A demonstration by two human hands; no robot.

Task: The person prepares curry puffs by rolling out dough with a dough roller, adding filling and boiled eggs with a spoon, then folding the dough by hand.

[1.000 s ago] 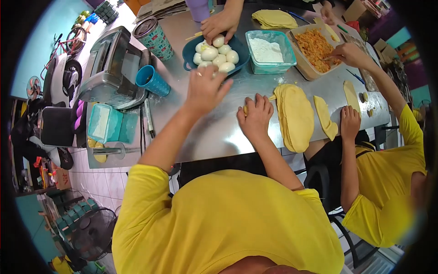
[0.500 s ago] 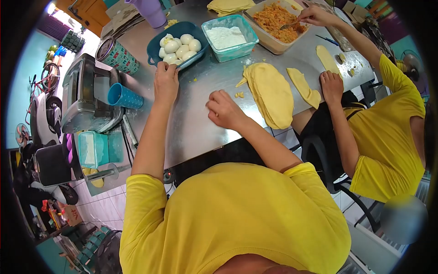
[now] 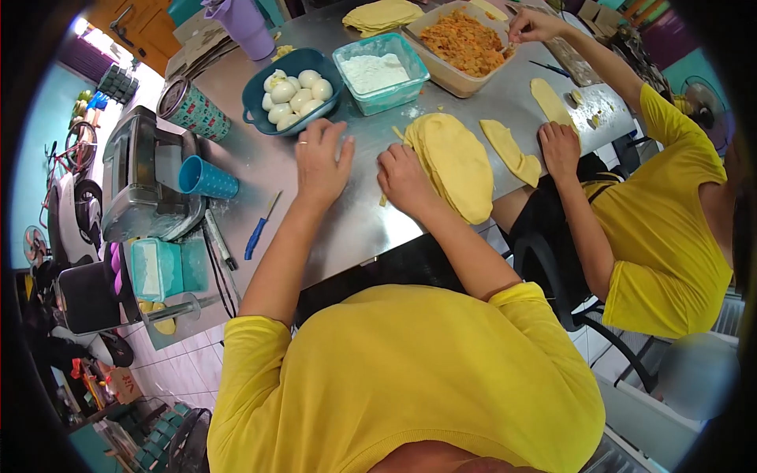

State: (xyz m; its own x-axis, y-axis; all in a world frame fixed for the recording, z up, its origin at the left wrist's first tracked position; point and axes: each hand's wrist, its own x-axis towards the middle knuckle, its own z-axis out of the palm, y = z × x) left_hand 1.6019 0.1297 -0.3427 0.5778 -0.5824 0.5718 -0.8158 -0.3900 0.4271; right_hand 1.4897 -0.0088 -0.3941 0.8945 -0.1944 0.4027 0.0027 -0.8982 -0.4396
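Observation:
My left hand [image 3: 322, 164] is just off the near right rim of a dark blue bowl [image 3: 254, 115] of peeled boiled eggs [image 3: 300, 99]. Its fingers are apart and nothing is in them. At the left edge of a stack of flat yellow dough sheets [image 3: 453, 165], my right hand [image 3: 404, 180] rests with curled fingers. Whatever its fingertips may hold is hidden. A small dough scrap [image 3: 383, 200] shows below that hand. Above the stack stands a teal container of white flour [image 3: 378, 75].
At right, a co-worker's hand [image 3: 536, 26] is at a tub of orange filling [image 3: 465, 39]; the other [image 3: 560, 148] lies by a dough strip [image 3: 552, 102]. Left are a pasta machine [image 3: 142, 177], blue cup [image 3: 208, 177], patterned tumbler [image 3: 195, 110] and blue-handled tool [image 3: 256, 236].
My left hand has left the bowl's rim, moving right and nearer, with its fingers opening. My right hand has moved right to the dough stack's edge. The blue-handled tool has come into sight.

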